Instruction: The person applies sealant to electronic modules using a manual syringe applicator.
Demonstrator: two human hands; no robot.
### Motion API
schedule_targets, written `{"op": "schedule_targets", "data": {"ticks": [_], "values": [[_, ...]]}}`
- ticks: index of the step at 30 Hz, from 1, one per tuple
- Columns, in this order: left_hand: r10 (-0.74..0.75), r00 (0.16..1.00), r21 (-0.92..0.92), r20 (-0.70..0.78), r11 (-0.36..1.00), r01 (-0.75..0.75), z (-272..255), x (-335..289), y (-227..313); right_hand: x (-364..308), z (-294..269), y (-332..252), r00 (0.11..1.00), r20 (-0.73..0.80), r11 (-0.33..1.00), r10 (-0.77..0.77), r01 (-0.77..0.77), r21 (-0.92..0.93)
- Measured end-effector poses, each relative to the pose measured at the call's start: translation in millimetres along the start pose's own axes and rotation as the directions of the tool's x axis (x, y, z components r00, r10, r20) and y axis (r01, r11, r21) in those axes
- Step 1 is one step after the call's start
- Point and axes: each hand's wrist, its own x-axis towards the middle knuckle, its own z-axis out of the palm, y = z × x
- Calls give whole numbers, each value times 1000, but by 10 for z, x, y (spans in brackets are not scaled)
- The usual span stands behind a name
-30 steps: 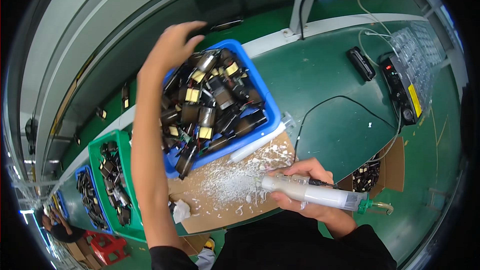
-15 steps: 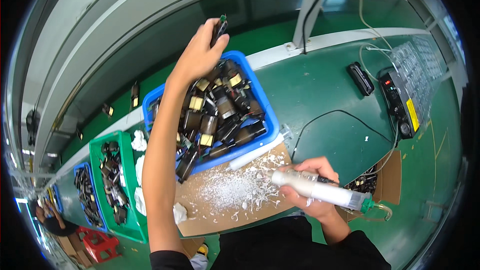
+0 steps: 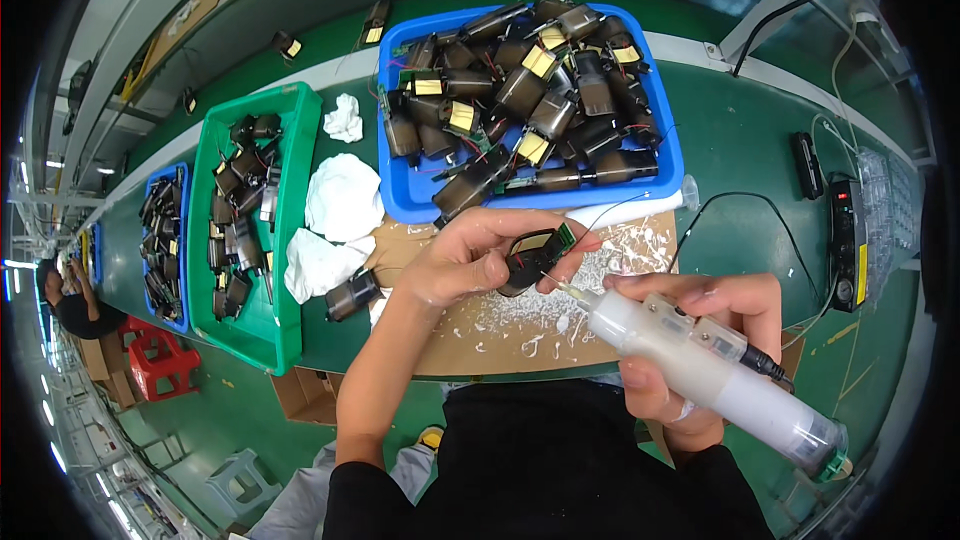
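Dark part: you have this dark housing (image 3: pixel 530 262) just on your side of the big blue bin (image 3: pixel 668 135); its green board (image 3: pixel 567 237) sits at the right end, tilted upward. Its long axis seems to run lower left to upper right, though your fingers hide much of it.
Left hand: your left hand (image 3: pixel 462 258) is closed around the part, thumb against fingers, probably to steady it and present the board end.
Syringe: the white-filled syringe (image 3: pixel 700 370) slants from lower right to upper left, its needle aimed at the part, towards the bin; you cannot tell whether they touch.
Right hand: your right hand (image 3: pixel 750 308) wraps the barrel, fingers and thumb on opposite sides, likely for aim.
Cardboard: below the bin's near edge, this sheet (image 3: pixel 465 342) carries white specks, presumably protecting the table.
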Motion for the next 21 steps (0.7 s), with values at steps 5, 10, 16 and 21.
{"op": "schedule_targets", "data": {"ticks": [5, 10, 16, 21], "values": [[35, 999, 125, -16, 992, -33, 26, -1, 64, -27, 94, -41, 999, 5, 999, 37, -36, -41], [17, 1000, 134, -8, 991, -16, 34, -13, 76, -15, 153, -86, 995, -30, 995, 92, -93, -23], [34, 994, 162, 106, 986, -51, -91, 5, 66, -3, 170, -55, 990, -56, 992, 129, -130, -7], [-14, 989, 92, 148, 996, 1, -83, -14, 60, 6, 164, -17, 998, 8, 997, 62, -62, 39]]}}
